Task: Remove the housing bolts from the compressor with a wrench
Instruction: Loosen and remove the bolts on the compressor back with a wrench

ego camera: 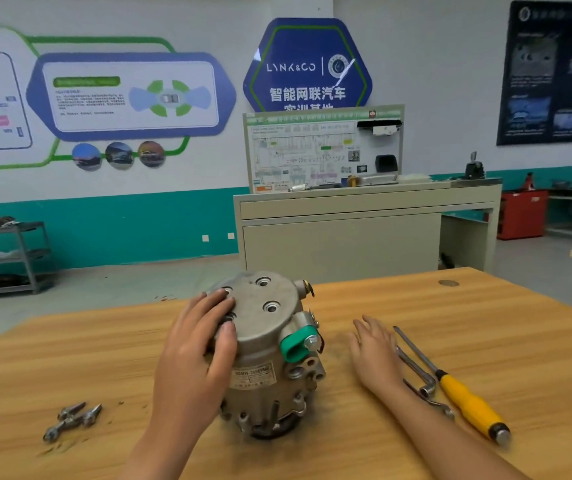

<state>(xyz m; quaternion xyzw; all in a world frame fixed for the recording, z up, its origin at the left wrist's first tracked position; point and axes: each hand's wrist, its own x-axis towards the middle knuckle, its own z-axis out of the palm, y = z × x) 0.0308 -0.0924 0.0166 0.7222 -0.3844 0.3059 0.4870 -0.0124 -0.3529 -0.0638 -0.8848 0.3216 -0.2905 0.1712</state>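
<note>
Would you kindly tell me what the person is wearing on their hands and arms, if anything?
Nothing that shows: the left hand and the right hand are bare, without gloves, rings, watch or bracelet. Both forearms are uncovered down to the frame's lower edge, so no sleeve is in view.

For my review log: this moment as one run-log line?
left hand resting on compressor | right hand open beside wrench | bolts lying on table

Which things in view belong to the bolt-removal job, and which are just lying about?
Job: compressor, wrenches, loose bolts, left hand on the compressor, right hand beside the wrenches.
Lying about: yellow-handled screwdriver, shelf rack, display board, red cabinet.
</note>
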